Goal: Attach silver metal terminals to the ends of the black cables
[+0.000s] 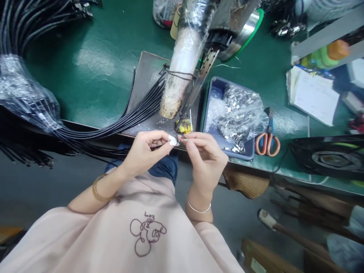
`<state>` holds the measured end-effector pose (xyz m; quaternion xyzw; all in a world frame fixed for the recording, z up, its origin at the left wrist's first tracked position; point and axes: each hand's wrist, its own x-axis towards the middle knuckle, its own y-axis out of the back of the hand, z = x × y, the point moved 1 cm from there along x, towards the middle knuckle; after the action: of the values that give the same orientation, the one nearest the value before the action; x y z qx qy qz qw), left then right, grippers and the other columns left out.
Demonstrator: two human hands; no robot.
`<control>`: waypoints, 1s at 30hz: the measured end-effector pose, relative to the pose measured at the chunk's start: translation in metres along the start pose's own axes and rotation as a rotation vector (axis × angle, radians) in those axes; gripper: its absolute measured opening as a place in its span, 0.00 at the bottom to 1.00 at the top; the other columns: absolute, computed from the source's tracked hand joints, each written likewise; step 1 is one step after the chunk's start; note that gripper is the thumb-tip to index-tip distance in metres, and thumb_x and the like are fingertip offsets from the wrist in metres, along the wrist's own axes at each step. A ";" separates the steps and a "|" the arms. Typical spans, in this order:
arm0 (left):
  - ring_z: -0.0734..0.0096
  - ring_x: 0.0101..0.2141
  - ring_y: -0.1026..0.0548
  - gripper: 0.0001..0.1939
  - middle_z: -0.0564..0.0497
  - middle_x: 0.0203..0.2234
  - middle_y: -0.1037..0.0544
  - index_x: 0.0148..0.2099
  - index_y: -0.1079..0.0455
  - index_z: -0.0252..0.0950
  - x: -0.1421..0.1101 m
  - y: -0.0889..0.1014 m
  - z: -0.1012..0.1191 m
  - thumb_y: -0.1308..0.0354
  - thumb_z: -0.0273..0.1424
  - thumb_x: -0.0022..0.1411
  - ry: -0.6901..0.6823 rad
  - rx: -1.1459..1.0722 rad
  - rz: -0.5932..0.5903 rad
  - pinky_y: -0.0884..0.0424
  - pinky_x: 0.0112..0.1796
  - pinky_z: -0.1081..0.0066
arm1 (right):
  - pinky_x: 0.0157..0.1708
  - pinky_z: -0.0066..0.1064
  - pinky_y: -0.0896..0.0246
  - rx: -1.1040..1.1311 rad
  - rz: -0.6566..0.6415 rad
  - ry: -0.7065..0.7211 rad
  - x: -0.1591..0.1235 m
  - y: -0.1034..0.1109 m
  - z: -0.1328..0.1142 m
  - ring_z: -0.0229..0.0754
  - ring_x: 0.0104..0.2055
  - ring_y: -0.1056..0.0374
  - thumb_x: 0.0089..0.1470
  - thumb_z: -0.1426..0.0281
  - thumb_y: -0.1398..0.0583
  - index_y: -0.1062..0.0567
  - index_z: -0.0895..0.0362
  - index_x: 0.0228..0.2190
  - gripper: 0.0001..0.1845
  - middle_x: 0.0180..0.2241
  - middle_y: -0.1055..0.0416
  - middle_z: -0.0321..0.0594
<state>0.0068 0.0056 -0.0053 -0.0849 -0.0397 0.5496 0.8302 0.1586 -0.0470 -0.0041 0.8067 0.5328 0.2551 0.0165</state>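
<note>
Above the table's front edge, my left hand (149, 151) is closed in a pinch, with a white wrap on one fingertip. It grips a small dark cable end (178, 140); most of it is hidden by the fingers. My right hand (207, 157) meets it from the other side, thumb and forefinger pinched at the same spot. What those fingers hold is too small to make out. Black cables (113, 131) run from the left toward my left hand and over a grey board (149, 81). Just beyond the fingertips sits a soldering iron (196, 91) pointing down, above a yellow piece (184, 126).
A whitish wrapped tube (182, 72) hangs close above the board. Right of it stands a blue tray (209, 87) with bagged metal connectors (241, 110). Scissors (267, 140), a black fan (332, 157) and papers (314, 94) lie farther right. Plastic-wrapped cables (25, 91) fill the left.
</note>
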 end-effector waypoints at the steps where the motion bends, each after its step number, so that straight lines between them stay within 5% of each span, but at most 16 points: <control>1: 0.77 0.23 0.29 0.06 0.52 0.22 0.22 0.29 0.24 0.33 0.000 0.000 -0.001 0.36 0.28 0.59 -0.025 0.003 0.011 0.29 0.27 0.78 | 0.35 0.31 0.21 0.004 -0.034 -0.016 0.000 -0.001 0.000 0.39 0.37 0.20 0.61 0.73 0.35 0.19 0.52 0.33 0.05 0.37 0.19 0.37; 14: 0.77 0.23 0.31 0.06 0.52 0.25 0.22 0.35 0.22 0.34 -0.003 0.010 -0.003 0.38 0.25 0.67 -0.410 0.421 -0.009 0.35 0.26 0.76 | 0.37 0.31 0.20 0.012 -0.086 -0.015 0.000 -0.001 0.002 0.40 0.40 0.20 0.60 0.72 0.35 0.18 0.51 0.34 0.05 0.38 0.19 0.38; 24: 0.69 0.28 0.29 0.17 0.50 0.26 0.23 0.34 0.24 0.35 -0.008 0.009 -0.007 0.50 0.25 0.75 -0.714 1.015 -0.026 0.31 0.33 0.70 | 0.48 0.33 0.21 -0.442 -0.218 0.295 -0.003 0.010 -0.011 0.41 0.46 0.20 0.64 0.78 0.39 0.20 0.51 0.41 0.11 0.44 0.18 0.39; 30: 0.73 0.29 0.21 0.12 0.50 0.31 0.17 0.42 0.24 0.36 -0.016 0.002 -0.014 0.50 0.26 0.76 -0.570 0.726 -0.006 0.27 0.34 0.75 | 0.43 0.36 0.19 -0.247 -0.068 0.147 -0.004 0.006 -0.012 0.43 0.42 0.19 0.61 0.76 0.36 0.19 0.50 0.35 0.08 0.39 0.18 0.37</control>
<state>0.0008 -0.0099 -0.0190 0.3659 -0.0715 0.5267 0.7639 0.1573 -0.0563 0.0060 0.7590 0.5242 0.3766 0.0852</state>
